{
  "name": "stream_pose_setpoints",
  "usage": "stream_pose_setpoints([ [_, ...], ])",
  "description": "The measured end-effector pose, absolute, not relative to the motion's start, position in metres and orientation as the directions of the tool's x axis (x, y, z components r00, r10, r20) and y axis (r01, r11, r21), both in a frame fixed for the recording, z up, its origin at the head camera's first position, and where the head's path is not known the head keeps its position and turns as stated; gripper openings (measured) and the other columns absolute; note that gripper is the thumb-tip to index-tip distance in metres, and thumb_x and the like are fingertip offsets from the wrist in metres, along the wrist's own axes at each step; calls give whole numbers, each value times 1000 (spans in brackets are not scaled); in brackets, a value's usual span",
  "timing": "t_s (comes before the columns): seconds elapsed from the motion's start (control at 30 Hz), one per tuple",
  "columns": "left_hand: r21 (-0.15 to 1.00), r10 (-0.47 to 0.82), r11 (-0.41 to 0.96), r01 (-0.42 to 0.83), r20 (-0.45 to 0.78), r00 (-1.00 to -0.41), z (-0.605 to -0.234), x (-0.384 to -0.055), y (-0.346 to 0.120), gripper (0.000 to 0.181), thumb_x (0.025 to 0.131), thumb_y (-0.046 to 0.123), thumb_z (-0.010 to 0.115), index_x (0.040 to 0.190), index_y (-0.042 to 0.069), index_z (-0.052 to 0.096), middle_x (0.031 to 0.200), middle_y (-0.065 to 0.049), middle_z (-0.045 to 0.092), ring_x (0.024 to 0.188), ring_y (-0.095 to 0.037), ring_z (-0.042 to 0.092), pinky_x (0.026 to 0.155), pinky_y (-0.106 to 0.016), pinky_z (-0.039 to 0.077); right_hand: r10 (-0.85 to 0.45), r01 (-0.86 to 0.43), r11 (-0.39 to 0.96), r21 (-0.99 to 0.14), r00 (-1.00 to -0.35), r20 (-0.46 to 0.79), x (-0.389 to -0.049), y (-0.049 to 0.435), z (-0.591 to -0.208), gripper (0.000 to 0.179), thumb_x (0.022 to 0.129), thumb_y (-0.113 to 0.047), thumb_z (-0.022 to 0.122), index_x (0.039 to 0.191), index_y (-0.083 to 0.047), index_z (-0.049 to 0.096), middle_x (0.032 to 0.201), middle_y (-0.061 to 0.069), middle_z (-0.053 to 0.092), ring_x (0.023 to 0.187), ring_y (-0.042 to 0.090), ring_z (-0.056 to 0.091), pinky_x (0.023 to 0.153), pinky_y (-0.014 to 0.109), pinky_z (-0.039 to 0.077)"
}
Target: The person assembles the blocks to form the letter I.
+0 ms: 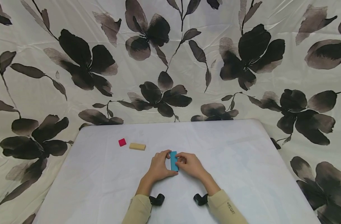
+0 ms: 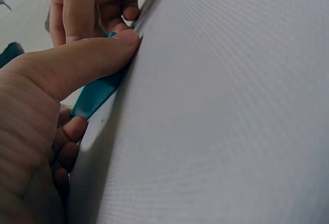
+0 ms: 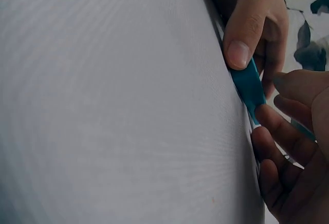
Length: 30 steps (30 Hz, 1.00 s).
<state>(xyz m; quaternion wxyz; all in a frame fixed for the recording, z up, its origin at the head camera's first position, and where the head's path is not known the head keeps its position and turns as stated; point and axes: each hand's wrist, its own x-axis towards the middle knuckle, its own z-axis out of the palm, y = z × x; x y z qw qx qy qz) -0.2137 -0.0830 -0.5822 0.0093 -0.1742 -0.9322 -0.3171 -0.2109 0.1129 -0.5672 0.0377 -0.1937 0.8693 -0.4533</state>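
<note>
A flat, oblong blue block (image 1: 174, 161) stands between the two hands over the white table. My left hand (image 1: 159, 167) grips it, thumb at the near end and fingers toward the far end. In the left wrist view its thumb overlaps the blue block (image 2: 97, 94). From the other side my right hand (image 1: 192, 165) meets the block's right edge with bent fingers. The right wrist view has one right fingertip at the end of the blue block (image 3: 250, 88) and the thumb just beside it. I cannot tell whether the right fingers pinch the block.
Farther back and to the left, a small red block (image 1: 122, 142) lies on the white table (image 1: 103, 186). Beside it is a yellow oblong block (image 1: 137, 146). A black wrist camera (image 1: 157, 200) sits at each sleeve. Floral cloth (image 1: 159, 62) hangs behind the table.
</note>
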Motion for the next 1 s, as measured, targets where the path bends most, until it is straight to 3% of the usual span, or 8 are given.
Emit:
stream_pose_setpoints([
  [1.0, 596, 318, 728, 339, 146, -937, -585, -211, -84, 94, 60, 50, 88, 135, 8, 49, 100, 7, 49, 94, -17, 43, 83, -41, 36, -273, -240, 537, -809, -957, 103, -211, 105, -573, 34, 83, -21, 77, 114, -9, 71, 79, -8, 64, 60, 8, 50, 55, 25, 41],
])
